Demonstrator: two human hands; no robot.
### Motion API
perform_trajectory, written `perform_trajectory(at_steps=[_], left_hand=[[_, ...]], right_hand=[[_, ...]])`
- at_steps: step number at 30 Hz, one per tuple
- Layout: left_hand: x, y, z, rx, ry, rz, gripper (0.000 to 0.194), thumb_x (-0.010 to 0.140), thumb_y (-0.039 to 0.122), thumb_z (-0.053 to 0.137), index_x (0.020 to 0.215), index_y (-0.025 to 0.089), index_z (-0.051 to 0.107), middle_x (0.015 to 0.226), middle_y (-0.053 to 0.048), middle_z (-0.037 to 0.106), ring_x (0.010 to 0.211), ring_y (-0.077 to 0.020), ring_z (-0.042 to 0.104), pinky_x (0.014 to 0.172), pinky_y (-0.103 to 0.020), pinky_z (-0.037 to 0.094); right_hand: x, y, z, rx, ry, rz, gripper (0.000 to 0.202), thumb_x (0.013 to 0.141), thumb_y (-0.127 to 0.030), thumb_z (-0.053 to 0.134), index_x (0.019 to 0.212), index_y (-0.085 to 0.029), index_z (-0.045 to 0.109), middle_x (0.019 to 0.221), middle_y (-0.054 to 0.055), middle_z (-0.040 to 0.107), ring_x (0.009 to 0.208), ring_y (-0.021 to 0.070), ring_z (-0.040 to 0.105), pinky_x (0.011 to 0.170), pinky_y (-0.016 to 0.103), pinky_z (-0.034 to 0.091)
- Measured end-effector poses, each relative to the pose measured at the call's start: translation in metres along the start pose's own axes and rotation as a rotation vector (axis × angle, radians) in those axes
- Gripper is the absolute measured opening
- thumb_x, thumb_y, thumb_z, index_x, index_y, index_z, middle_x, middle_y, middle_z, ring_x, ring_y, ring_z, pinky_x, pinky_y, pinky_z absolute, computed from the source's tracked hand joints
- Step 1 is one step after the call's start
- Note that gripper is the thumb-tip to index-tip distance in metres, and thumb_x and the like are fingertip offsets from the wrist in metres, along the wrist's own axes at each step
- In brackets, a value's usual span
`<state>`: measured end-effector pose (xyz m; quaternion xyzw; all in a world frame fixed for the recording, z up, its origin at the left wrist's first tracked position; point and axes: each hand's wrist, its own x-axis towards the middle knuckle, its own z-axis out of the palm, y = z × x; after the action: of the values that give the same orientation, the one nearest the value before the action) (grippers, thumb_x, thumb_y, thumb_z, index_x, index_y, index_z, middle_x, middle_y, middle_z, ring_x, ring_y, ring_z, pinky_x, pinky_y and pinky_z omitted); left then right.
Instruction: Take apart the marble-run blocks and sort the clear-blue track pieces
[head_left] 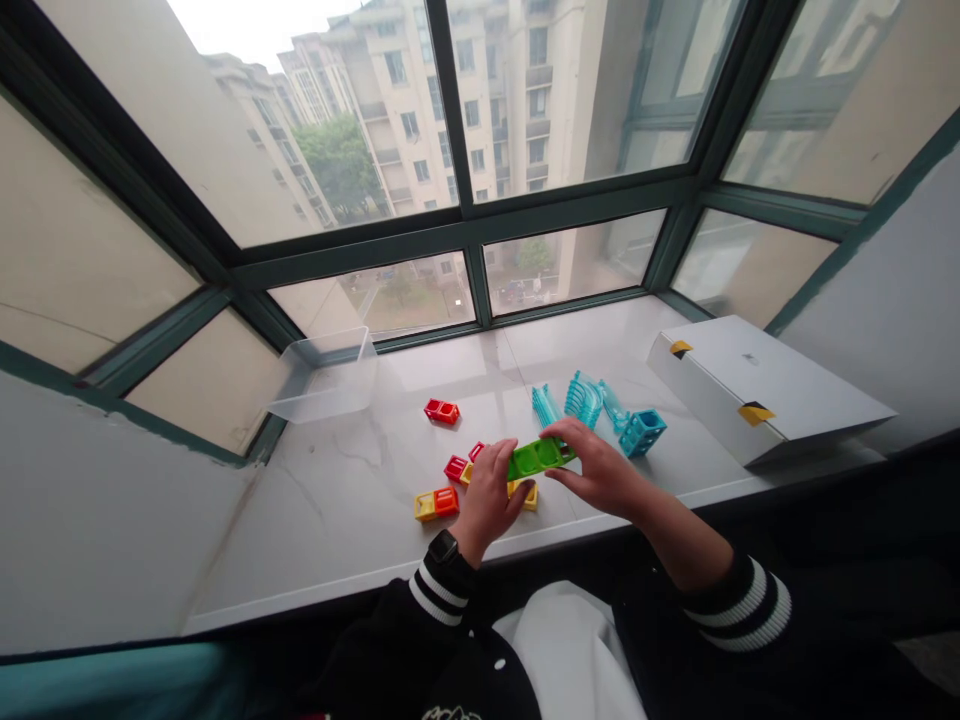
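A green block piece (534, 458) is held between both hands above the white sill. My left hand (491, 498) grips its left end, and my right hand (596, 468) has its fingers and thumb on the right end. Partly hidden beneath my left hand are red blocks (455, 468) and yellow blocks (531, 495). A joined yellow and orange-red pair (436, 504) lies left of my left hand. Farther back sits a red block piece (442, 411). Beyond my right hand are light-blue ribbed pieces (583, 398) and a blue block (643, 432).
A clear plastic bin (324, 385) stands at the back left of the marble-patterned sill (337, 540). To the right is a large white box (772, 385) with yellow-and-black tabs. Green-framed windows (472, 235) enclose the sill at the back and sides.
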<state>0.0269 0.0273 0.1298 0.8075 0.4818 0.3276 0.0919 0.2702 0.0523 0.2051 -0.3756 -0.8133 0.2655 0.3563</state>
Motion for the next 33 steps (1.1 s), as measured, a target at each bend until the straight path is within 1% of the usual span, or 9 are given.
perform_trajectory(at_steps=[3, 6, 10, 13, 17, 21, 24, 29, 33], left_hand=[[0.003, -0.010, -0.009, 0.061, -0.006, -0.051, 0.043, 0.105, 0.034, 0.054, 0.146, 0.025, 0.046, 0.131, -0.013, 0.065, 0.119, -0.0282, 0.065, 0.099, -0.045, 0.057], [-0.002, -0.035, -0.023, 0.148, -0.018, -0.182, 0.029, 0.108, 0.035, 0.048, 0.135, 0.027, 0.055, 0.123, -0.010, 0.065, 0.107, -0.0244, 0.068, 0.088, -0.037, 0.058], [-0.013, -0.071, -0.043, 0.285, -0.022, -0.353, 0.037, 0.107, 0.037, 0.051, 0.141, 0.023, 0.052, 0.120, -0.011, 0.067, 0.107, -0.0256, 0.068, 0.089, -0.037, 0.057], [-0.015, -0.094, -0.051, 0.367, -0.063, -0.459, 0.041, 0.105, 0.036, 0.055, 0.141, 0.019, 0.053, 0.127, -0.013, 0.068, 0.114, -0.0282, 0.066, 0.094, -0.039, 0.055], [-0.004, -0.112, -0.048, 0.400, -0.181, -0.538, 0.039, 0.101, 0.037, 0.060, 0.137, 0.022, 0.058, 0.130, -0.011, 0.070, 0.114, -0.0288, 0.066, 0.089, -0.037, 0.054], [0.019, -0.122, -0.034, 0.433, -0.216, -0.490, 0.048, 0.096, 0.029, 0.065, 0.143, 0.027, 0.056, 0.134, -0.011, 0.070, 0.115, -0.0291, 0.064, 0.087, -0.037, 0.053], [0.035, -0.132, -0.024, 0.443, -0.265, -0.492, 0.055, 0.093, 0.024, 0.066, 0.146, 0.027, 0.054, 0.133, -0.013, 0.071, 0.116, -0.0309, 0.063, 0.085, -0.038, 0.052], [0.046, -0.148, -0.019, 0.400, -0.441, -0.468, 0.054, 0.097, 0.047, 0.064, 0.145, 0.022, 0.059, 0.148, -0.017, 0.061, 0.129, -0.0348, 0.059, 0.097, -0.041, 0.050], [0.039, -0.151, -0.026, 0.385, -0.395, -0.419, 0.056, 0.103, 0.050, 0.055, 0.152, 0.023, 0.052, 0.148, -0.017, 0.061, 0.128, -0.0330, 0.060, 0.101, -0.042, 0.050]], right_hand=[[0.001, 0.003, 0.021, 0.103, 0.077, 0.036, 0.037, 0.091, -0.027, 0.071, 0.126, -0.026, 0.056, 0.116, 0.007, 0.062, 0.100, 0.0226, 0.065, 0.088, 0.040, 0.061], [0.002, 0.020, 0.057, 0.153, 0.157, 0.169, 0.039, 0.087, -0.028, 0.073, 0.123, -0.027, 0.055, 0.115, 0.006, 0.062, 0.097, 0.0221, 0.065, 0.086, 0.041, 0.061], [0.004, 0.043, 0.107, 0.180, 0.163, 0.246, 0.039, 0.084, -0.029, 0.071, 0.119, -0.026, 0.054, 0.116, 0.007, 0.062, 0.104, 0.0245, 0.064, 0.091, 0.043, 0.059], [0.006, 0.055, 0.130, 0.179, 0.156, 0.291, 0.038, 0.082, -0.028, 0.069, 0.117, -0.025, 0.053, 0.114, 0.007, 0.062, 0.104, 0.0247, 0.064, 0.092, 0.042, 0.059], [0.003, 0.064, 0.141, 0.170, 0.175, 0.345, 0.039, 0.082, -0.029, 0.067, 0.118, -0.024, 0.053, 0.116, 0.008, 0.063, 0.105, 0.0246, 0.064, 0.093, 0.041, 0.057], [-0.004, 0.067, 0.140, 0.177, 0.165, 0.363, 0.041, 0.083, -0.029, 0.067, 0.120, -0.025, 0.052, 0.118, 0.008, 0.062, 0.104, 0.0241, 0.064, 0.094, 0.041, 0.057], [-0.010, 0.066, 0.140, 0.178, 0.161, 0.337, 0.040, 0.083, -0.028, 0.068, 0.120, -0.025, 0.053, 0.117, 0.007, 0.062, 0.107, 0.0244, 0.063, 0.097, 0.042, 0.056], [-0.013, 0.062, 0.147, 0.184, 0.121, 0.326, 0.041, 0.084, -0.025, 0.070, 0.121, -0.025, 0.052, 0.119, 0.007, 0.062, 0.109, 0.0245, 0.064, 0.099, 0.041, 0.055], [-0.010, 0.057, 0.154, 0.189, 0.084, 0.318, 0.045, 0.086, -0.025, 0.071, 0.127, -0.025, 0.051, 0.124, 0.009, 0.062, 0.112, 0.0254, 0.064, 0.100, 0.041, 0.054]])
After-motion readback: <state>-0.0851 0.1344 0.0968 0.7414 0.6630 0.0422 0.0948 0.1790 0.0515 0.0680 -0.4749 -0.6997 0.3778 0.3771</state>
